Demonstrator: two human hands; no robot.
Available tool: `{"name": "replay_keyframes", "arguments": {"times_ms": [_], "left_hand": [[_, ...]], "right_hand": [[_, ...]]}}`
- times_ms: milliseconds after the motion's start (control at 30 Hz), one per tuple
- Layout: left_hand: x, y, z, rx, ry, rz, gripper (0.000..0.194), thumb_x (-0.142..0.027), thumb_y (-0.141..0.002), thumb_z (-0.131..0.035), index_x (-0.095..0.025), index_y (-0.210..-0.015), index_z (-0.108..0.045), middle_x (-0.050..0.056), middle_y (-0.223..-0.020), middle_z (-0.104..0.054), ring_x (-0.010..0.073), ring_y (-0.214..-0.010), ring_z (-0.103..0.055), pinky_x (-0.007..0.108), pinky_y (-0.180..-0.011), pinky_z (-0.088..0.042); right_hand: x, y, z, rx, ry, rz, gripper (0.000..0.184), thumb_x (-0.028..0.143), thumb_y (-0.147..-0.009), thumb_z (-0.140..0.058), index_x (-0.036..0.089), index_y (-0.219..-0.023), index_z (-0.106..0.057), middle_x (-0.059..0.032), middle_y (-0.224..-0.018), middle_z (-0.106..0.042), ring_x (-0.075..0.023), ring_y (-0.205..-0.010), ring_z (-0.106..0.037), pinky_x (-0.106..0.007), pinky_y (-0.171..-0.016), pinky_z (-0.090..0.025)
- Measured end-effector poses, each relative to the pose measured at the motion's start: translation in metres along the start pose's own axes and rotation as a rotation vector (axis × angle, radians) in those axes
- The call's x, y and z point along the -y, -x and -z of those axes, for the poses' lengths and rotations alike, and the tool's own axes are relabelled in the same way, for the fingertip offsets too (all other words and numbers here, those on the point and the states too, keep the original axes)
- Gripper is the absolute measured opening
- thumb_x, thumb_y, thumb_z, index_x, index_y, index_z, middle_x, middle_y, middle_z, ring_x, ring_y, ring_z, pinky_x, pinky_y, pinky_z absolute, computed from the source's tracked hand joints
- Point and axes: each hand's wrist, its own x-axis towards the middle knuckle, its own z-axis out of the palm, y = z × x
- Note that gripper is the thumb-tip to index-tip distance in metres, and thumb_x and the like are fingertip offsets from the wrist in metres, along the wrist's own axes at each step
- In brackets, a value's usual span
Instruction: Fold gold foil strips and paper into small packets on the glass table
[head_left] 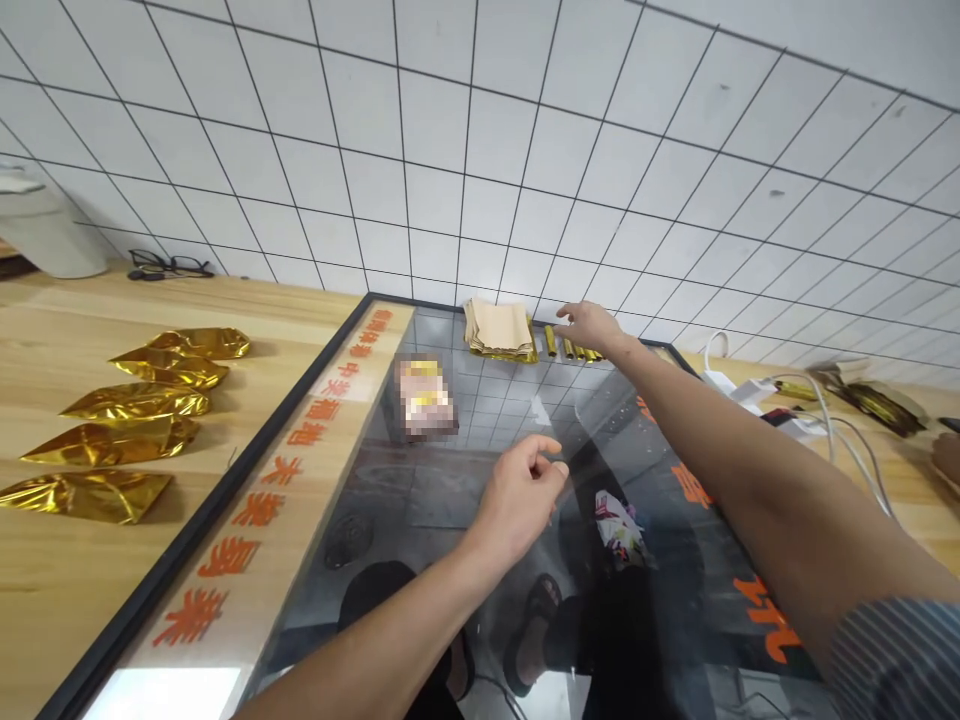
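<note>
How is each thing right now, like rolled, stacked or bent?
Left hand: half-curled, nothing visible in it
Right hand: stretched out by the gold rolls, touching unclear
Gold rolls: rolled up, side by side
Brown paper: stacked
Gold foil pieces: five, creased, lying in a row
White cables: curved
Shiny panel: flat, full of reflections

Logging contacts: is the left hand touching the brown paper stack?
Apart: head view shows dark tabletop between the left hand and the brown paper stack.

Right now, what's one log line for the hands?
Left hand: over glass; right hand: at gold rolls, contact unclear; paper stack: beside rolls; gold foil cones: left side
</note>
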Motion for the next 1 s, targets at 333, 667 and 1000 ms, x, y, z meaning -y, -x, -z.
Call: {"name": "replay_keyframes", "arguments": {"times_ms": [333,667,1000], "left_hand": [[-0.004,0.001,0.002,0.015,-0.005,0.001,0.024,-0.021,-0.088,-0.065,-0.019,-0.112,-0.070,-0.003,-0.075,-0.061,0.0116,-0.055,-0.055,0.022,-0.049,-0.046],[-0.002,0.003,0.002,0.031,-0.016,0.018,0.027,-0.021,-0.089,-0.065,-0.018,-0.115,-0.069,-0.003,-0.078,-0.062,0.0110,-0.057,-0.056,0.022,-0.051,-0.048],[-0.003,0.002,0.002,0.034,-0.020,0.020,0.023,-0.020,-0.089,-0.064,-0.019,-0.112,-0.069,-0.003,-0.076,-0.061,0.0112,-0.056,-0.056,0.023,-0.051,-0.048]], "right_hand": [[-0.009,0.003,-0.003,0.106,0.021,0.375,0.039,0.037,-0.100,-0.063,0.030,-0.135,-0.078,-0.0068,-0.151,-0.064,-0.0206,-0.102,-0.072,-0.033,-0.100,-0.051],[-0.022,0.009,-0.008,0.134,0.116,0.424,0.037,0.036,-0.092,-0.071,0.035,-0.127,-0.081,-0.0032,-0.150,-0.065,-0.0249,-0.114,-0.070,-0.032,-0.088,-0.053],[-0.029,0.012,-0.011,0.053,0.018,0.353,0.031,0.034,-0.089,-0.073,0.030,-0.118,-0.084,-0.0053,-0.144,-0.070,-0.0263,-0.114,-0.070,-0.034,-0.094,-0.053]]}}
